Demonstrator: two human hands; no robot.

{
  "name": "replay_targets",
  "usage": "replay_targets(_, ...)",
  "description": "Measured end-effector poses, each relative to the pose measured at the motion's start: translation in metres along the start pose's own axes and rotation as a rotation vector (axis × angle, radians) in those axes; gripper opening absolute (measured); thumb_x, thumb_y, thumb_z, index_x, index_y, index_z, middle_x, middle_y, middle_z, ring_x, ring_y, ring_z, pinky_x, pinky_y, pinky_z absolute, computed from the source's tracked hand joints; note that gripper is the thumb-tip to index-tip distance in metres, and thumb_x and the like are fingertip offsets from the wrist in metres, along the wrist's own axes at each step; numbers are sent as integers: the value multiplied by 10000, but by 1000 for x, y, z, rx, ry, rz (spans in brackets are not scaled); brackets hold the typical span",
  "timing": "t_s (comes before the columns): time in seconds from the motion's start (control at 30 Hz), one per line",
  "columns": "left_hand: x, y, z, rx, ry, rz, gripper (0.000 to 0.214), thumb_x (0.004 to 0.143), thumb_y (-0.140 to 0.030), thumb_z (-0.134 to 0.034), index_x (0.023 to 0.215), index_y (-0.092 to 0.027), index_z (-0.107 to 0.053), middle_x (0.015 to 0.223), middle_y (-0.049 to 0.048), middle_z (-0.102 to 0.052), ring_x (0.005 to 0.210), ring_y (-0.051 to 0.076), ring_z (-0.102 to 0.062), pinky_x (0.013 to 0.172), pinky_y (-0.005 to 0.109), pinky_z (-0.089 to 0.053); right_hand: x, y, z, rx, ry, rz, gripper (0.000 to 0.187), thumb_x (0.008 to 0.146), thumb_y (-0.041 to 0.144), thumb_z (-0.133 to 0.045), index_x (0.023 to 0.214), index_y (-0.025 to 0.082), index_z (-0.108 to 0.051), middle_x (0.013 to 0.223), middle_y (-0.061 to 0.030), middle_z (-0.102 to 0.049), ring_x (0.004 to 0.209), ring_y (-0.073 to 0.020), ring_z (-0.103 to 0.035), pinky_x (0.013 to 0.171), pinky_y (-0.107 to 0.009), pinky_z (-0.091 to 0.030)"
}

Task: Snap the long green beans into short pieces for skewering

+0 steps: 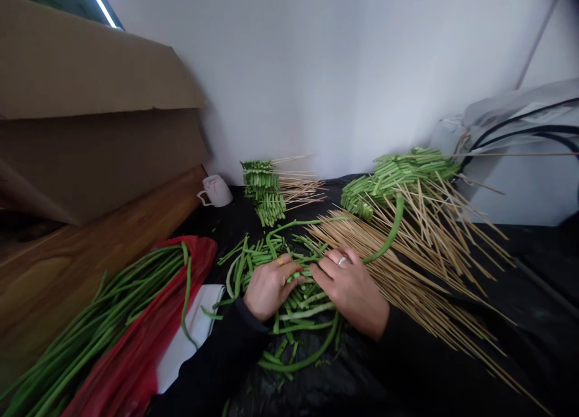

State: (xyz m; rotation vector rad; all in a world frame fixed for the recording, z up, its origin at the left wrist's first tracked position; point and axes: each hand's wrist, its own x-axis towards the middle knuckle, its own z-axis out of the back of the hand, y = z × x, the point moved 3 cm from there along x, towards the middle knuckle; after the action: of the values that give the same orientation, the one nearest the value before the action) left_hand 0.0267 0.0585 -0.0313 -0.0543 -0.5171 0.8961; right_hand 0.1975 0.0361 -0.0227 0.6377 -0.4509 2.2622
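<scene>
Both my hands are over a loose pile of cut long bean pieces [312, 313] on a black plastic sheet. My left hand [271, 286] is closed, thumb and fingers pinched on green long bean pieces; their exact number is hidden. Close beside it, my right hand [350, 289] is closed on a long bean [392, 233], whose free end curves up to the right. The right fingertips are partly hidden among the beans. Just beyond and to the right of this hand lies a spread of thin wooden skewers [420, 287].
Skewered bean stacks lie at back centre [263, 190] and back right [407, 174]. Uncut long beans [117, 305] rest on a red plastic bag [122, 362] at left. A white mug [218, 191], a cardboard box [99, 157] and a pale bag [520, 181] stand near the wall.
</scene>
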Motion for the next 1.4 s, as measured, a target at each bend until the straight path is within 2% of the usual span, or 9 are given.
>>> replay_targets(0.17,5,-1,11,-302,-134,134,158,840,-313,-667,838,-156,-684,765,36,-637,721,155,-606,697,259,-448,-1,-4,2,59,-99,-49,263,926,156,-515,1163,105,-617,852,-82,-645,881,-234,-551,860,-426,-378)
replay_targets(0.3,7,-1,14,-538,-222,277,160,780,-303,-722,762,-150,-680,744,31,-642,703,151,-581,691,269,-433,-2,-2,4,151,-173,-112,275,942,151,-499,1185,95,-614,835,-73,-675,788,-198,-599,818,-390,-419)
replay_targets(0.4,6,-1,9,-760,-232,411,209,728,-326,-756,731,-143,-655,662,4,-606,601,119,-532,594,243,-404,-3,2,5,206,-237,-149,265,963,180,-477,1159,85,-628,828,-81,-693,744,-191,-616,741,-356,-456)
replay_targets(0.5,3,0,0,-973,-188,552,307,692,-405,-774,750,-145,-621,476,-63,-476,421,71,-391,451,212,-296,-4,6,6,234,-288,-176,265,971,214,-479,1136,78,-635,825,-89,-704,732,-196,-630,680,-336,-476)
replay_targets(0.57,3,0,-4,-1061,-163,601,363,677,-455,-776,758,-144,-608,407,-90,-407,368,55,-315,417,205,-229,-4,8,6,239,-304,-172,258,971,203,-477,1139,75,-627,830,-91,-709,731,-195,-641,664,-329,-484)
replay_targets(0.8,3,-4,-7,-1138,-120,621,423,690,-528,-748,719,-133,-599,366,-87,-387,354,42,-272,429,212,-169,-4,14,1,220,-313,-159,264,969,178,-479,1172,51,-590,804,-85,-696,697,-184,-637,644,-331,-492)
replay_targets(1.1,4,-12,-11,-1185,-69,587,371,799,-472,-671,701,-158,-498,376,-82,-420,349,40,-275,427,208,-171,-6,17,-8,207,-250,-142,292,958,160,-487,1208,34,-570,793,-72,-670,681,-184,-599,643,-332,-451)
replay_targets(1.27,5,-7,-7,-1258,-193,643,364,773,-455,-708,713,-144,-529,399,-86,-387,372,33,-270,415,185,-169,-5,16,-8,166,-211,-101,300,954,146,-472,1214,36,-570,745,-56,-649,631,-178,-567,622,-348,-422)
replay_targets(1.4,7,10,5,-1484,-369,746,296,764,-381,-734,799,-131,-578,454,-93,-363,385,21,-253,391,139,-204,-8,17,-11,165,-164,-67,298,938,123,-474,1205,51,-583,735,-53,-641,632,-179,-558,638,-350,-421)
